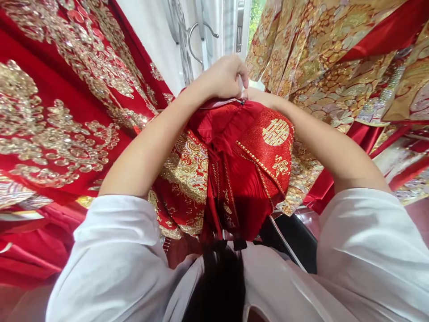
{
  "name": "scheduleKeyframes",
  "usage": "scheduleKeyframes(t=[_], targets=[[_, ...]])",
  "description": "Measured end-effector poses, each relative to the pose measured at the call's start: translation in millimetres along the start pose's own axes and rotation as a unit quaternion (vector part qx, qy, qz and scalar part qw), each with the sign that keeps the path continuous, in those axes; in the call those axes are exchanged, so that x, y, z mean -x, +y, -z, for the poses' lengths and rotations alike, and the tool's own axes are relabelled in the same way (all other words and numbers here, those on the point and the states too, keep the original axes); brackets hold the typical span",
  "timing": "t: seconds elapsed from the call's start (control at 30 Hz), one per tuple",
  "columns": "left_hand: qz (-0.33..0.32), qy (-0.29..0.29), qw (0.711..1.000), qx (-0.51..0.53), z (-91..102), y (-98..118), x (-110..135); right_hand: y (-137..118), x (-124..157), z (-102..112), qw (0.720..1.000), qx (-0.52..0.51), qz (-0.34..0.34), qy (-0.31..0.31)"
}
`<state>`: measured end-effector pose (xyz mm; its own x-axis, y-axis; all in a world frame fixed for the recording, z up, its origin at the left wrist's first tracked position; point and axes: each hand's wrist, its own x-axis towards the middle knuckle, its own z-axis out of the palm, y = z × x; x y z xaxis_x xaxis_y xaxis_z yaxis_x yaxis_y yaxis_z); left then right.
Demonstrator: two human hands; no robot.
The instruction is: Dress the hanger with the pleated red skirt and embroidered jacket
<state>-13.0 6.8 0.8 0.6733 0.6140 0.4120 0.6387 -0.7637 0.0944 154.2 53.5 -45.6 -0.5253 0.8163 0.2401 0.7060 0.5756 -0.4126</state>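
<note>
Though indoors, greenery (256,14) beyond red garment (250,154)

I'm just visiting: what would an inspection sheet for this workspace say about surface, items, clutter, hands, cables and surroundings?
Surface: no tabletop seen.
Job's things: a red garment with gold trim and a gold emblem; a metal hook shows just beyond the left wrist.
Clutter: a black object at lower right, too little visible to identify.
Hands: left hand and right hand meet at the garment's top edge; the right is partly hidden, and their exact grip can't be made out.
Cables: nothing seen.
Surroundings: a red dress with sparkling gold decoration on the left, gold-patterned cloth on the right, greenery at the top.
</note>
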Motion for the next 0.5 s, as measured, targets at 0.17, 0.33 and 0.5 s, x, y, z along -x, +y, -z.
scheduleKeyframes(t=[0.17, 0.33, 0.5], targets=[[0.052, 0.033, 0.996, -0.057, -8.8, 7.6, -8.8, -16.2, 28.3, 35.6, 0.948, 0.168, -0.045, 0.265], [-0.019, 0.095, 0.995, 0.000, -10.4, 6.3, -5.6, -2.9, 41.0, 33.3, 0.976, -0.062, 0.044, 0.202], [-0.016, 0.128, 0.992, -0.002, -8.2, 0.3, -2.5, 19.4, 45.0, 3.1, 0.965, -0.256, 0.002, 0.057]])
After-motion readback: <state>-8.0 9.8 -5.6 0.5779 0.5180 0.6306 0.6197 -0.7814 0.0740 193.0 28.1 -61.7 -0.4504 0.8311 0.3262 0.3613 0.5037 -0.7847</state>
